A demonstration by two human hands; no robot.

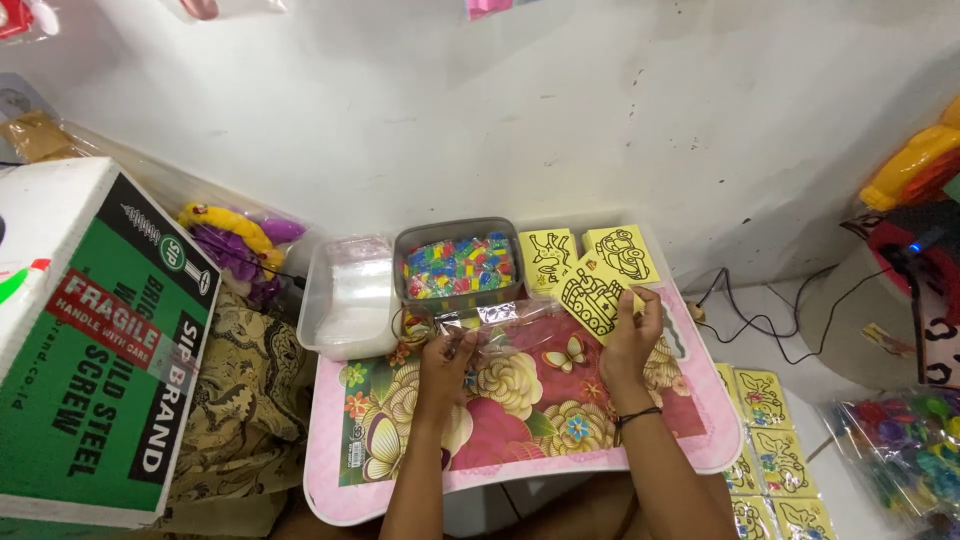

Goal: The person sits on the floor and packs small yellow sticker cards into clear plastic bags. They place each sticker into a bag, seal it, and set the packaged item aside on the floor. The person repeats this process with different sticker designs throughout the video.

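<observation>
My left hand (445,360) grips a clear plastic bag (500,318) that lies across the far part of a small pink table with a flower pattern (520,410). My right hand (630,345) holds a yellow card with a black line drawing (592,292), tilted above the table's far right. Two more yellow drawing cards (548,257) (622,252) lie just behind it. A grey tub of small coloured pieces (458,266) stands at the table's far edge, right beyond both hands.
A clear tub of plastic bags (350,300) sits left of the grey tub. A large green and white carton (95,340) stands at the left. More bagged yellow cards (770,440) lie on the floor at right, near cables (760,310) and bagged toys (900,440).
</observation>
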